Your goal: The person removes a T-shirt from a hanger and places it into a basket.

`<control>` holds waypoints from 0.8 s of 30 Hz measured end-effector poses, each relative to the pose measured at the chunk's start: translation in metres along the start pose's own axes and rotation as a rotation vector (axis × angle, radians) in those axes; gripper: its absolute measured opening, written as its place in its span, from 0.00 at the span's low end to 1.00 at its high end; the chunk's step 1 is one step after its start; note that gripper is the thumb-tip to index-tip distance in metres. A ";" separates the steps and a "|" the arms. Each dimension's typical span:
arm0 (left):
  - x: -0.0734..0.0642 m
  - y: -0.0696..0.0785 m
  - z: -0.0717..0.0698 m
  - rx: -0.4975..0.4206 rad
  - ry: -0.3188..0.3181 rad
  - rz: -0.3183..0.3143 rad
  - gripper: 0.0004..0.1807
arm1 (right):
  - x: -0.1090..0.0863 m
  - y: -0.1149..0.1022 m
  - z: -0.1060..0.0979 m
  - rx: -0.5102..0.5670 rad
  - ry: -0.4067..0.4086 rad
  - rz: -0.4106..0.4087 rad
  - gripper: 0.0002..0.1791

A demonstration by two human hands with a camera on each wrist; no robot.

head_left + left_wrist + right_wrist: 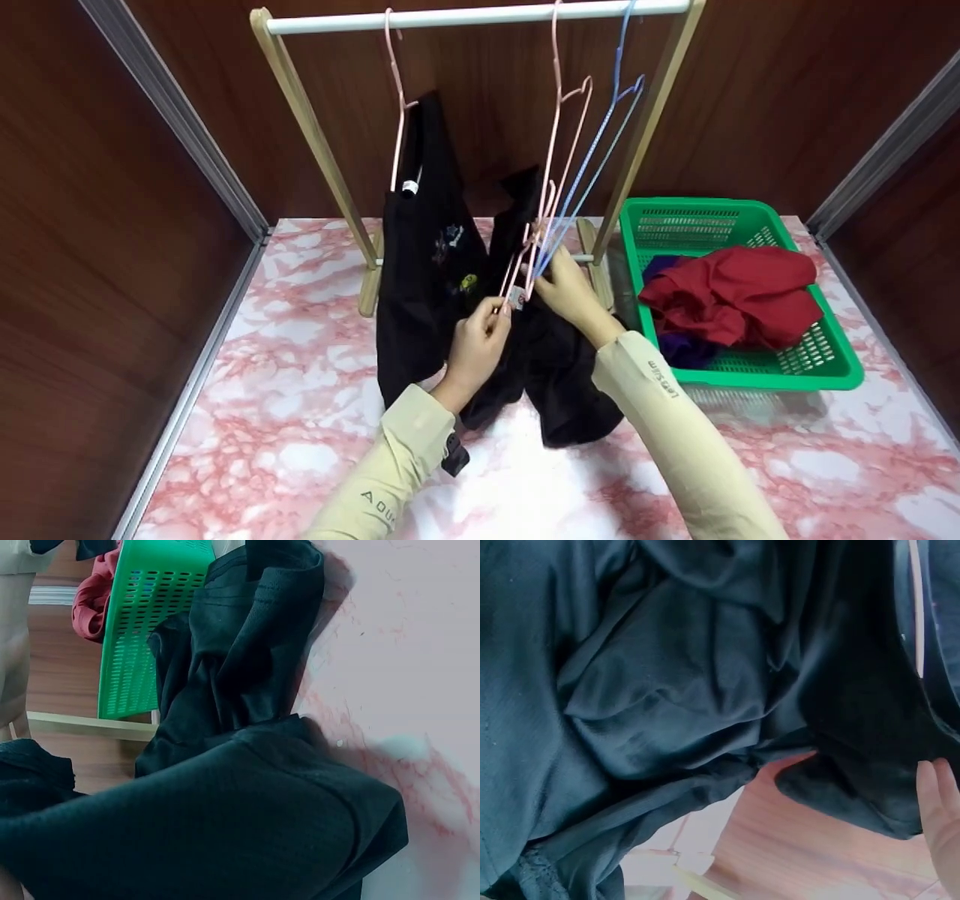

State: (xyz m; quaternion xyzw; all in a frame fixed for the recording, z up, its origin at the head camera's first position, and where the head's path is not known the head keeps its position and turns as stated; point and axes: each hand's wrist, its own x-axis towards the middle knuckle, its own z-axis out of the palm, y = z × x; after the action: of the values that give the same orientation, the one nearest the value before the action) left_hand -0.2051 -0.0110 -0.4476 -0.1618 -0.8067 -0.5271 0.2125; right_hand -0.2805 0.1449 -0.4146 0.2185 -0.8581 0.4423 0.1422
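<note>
In the head view, a black shirt (570, 375) hangs bunched between the two hands, its lower part reaching the marbled surface. My left hand (480, 337) pinches it at the neck opening, beside a white label (517, 298). A pink hanger (514, 266) is at that opening, partly hidden by cloth and other hangers. My right hand (566, 289) grips the shirt's other side; hangers and cloth cover some of its fingers. Fingertips (930, 791) lie against the black fabric in the right wrist view. Dark cloth fills much of the left wrist view.
A rack with a white rail (480, 15) stands behind. From it hang a black top (427, 247) with a small print, another pink hanger (559, 97) and a blue hanger (611, 112). At right, a green basket (847, 367) holds red cloth (739, 296) and purple cloth.
</note>
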 end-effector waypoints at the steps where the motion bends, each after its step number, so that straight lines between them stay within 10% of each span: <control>1: 0.000 0.000 0.000 0.001 -0.005 0.002 0.08 | 0.000 0.000 0.000 0.024 0.009 0.008 0.29; 11: -0.007 -0.002 0.003 0.049 -0.074 0.044 0.07 | 0.000 0.010 -0.005 -0.005 0.065 -0.201 0.25; 24: -0.006 -0.004 0.002 0.052 -0.103 -0.009 0.08 | 0.005 0.012 -0.024 -0.079 0.200 0.003 0.07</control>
State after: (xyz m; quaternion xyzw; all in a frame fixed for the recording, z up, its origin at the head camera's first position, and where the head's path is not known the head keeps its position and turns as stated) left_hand -0.2016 -0.0111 -0.4542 -0.1795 -0.8307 -0.4979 0.1728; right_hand -0.2895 0.1698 -0.4069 0.1662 -0.8567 0.4280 0.2352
